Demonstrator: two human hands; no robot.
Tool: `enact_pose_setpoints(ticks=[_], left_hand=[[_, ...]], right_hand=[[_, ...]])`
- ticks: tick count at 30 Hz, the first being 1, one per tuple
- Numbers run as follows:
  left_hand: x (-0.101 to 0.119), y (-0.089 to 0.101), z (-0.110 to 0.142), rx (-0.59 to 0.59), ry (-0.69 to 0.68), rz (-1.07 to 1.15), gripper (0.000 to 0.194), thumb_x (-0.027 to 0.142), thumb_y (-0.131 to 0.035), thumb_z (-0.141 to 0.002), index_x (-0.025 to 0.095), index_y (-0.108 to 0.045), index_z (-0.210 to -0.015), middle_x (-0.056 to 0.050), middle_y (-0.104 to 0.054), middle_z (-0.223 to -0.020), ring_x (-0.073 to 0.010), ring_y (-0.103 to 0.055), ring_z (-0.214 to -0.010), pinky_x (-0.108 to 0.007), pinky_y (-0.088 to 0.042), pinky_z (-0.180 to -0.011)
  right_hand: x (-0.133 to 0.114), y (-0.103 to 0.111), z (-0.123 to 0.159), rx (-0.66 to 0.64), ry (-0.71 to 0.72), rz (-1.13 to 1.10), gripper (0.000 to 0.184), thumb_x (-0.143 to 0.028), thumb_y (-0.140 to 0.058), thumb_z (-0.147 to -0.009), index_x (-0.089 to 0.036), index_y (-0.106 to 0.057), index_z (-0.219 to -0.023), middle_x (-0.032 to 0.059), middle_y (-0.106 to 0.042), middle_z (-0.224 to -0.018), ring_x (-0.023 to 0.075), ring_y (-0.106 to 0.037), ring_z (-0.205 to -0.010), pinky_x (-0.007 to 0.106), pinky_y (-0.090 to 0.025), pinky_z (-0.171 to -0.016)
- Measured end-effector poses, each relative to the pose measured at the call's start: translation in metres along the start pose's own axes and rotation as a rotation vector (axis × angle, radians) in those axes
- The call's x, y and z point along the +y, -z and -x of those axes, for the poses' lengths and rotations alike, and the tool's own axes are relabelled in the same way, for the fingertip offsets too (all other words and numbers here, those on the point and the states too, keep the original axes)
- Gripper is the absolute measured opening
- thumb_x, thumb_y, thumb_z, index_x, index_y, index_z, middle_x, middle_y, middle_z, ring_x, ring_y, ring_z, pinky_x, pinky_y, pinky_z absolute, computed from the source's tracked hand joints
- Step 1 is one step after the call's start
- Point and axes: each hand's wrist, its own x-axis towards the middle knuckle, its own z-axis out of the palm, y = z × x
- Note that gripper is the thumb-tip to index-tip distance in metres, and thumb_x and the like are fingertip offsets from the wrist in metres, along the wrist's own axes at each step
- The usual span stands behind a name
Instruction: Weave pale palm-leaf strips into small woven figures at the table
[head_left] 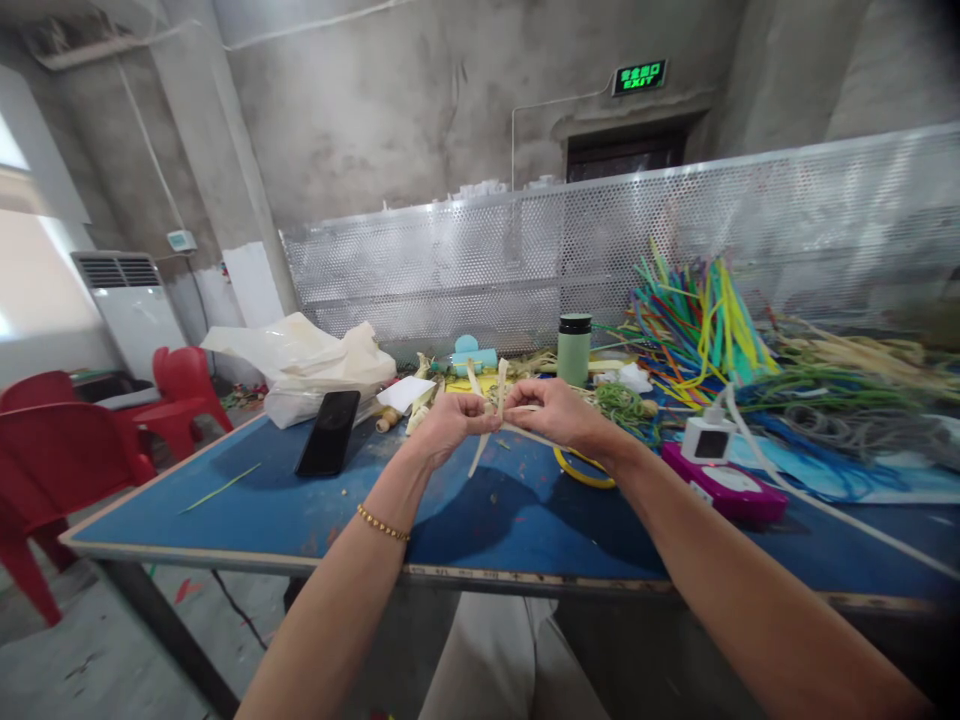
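Above the blue table, my two hands meet around several pale, flat plant-fibre strips [502, 378] that cross one another. My left hand [452, 425] pinches the strips from the left, thumb and fingers pressed together. From the right, my right hand [553, 410] is closed on the same strips, its fingertips almost touching the left ones. Two strip ends stick up between the hands, and one end hangs below. The exact crossing point is partly hidden by my fingers. Beyond my right wrist lies a yellow ring [583, 470] on the table.
On the blue table [300, 520] lie a black phone [328, 433], a crumpled plastic bag [307, 365] and a thin green strip [220, 488]. A green tumbler [574, 352] stands behind my hands. Rightward are a purple power strip [724, 485] with a white cable and bundled coloured strips [705, 320].
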Motion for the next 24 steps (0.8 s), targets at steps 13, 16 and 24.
enact_pose_setpoints(ticks=[13, 16, 24], left_hand=[[0.006, -0.002, 0.003, -0.071, -0.016, 0.132, 0.024, 0.025, -0.081, -0.058, 0.012, -0.062, -0.066, 0.001, -0.055, -0.064, -0.0085, -0.048, -0.064, -0.026, -0.036, -0.067], [0.004, 0.0, 0.003, -0.078, -0.013, 0.158, 0.023, 0.024, -0.081, -0.059, 0.011, -0.065, -0.07, 0.0, -0.057, -0.068, -0.0087, -0.05, -0.065, -0.026, -0.036, -0.068], [0.005, 0.002, 0.003, -0.16, 0.016, 0.374, 0.036, 0.021, -0.081, -0.061, 0.013, -0.067, -0.093, -0.003, -0.062, -0.074, -0.01, -0.055, -0.066, -0.026, -0.041, -0.067]], right_hand=[[0.0, 0.009, 0.0, 0.003, -0.115, -0.193, 0.017, -0.03, -0.063, -0.069, -0.014, -0.066, -0.066, 0.0018, -0.061, -0.058, 0.0111, -0.051, -0.054, 0.024, -0.04, -0.054], [-0.003, 0.011, 0.002, 0.014, -0.153, -0.309, 0.015, -0.022, -0.061, -0.066, -0.014, -0.067, -0.076, 0.0016, -0.062, -0.059, 0.0107, -0.053, -0.054, 0.023, -0.041, -0.054], [-0.008, 0.02, 0.008, -0.171, -0.149, -0.642, 0.015, -0.019, -0.059, -0.067, -0.015, -0.068, -0.078, 0.005, -0.068, -0.069, 0.0135, -0.061, -0.056, 0.024, -0.047, -0.055]])
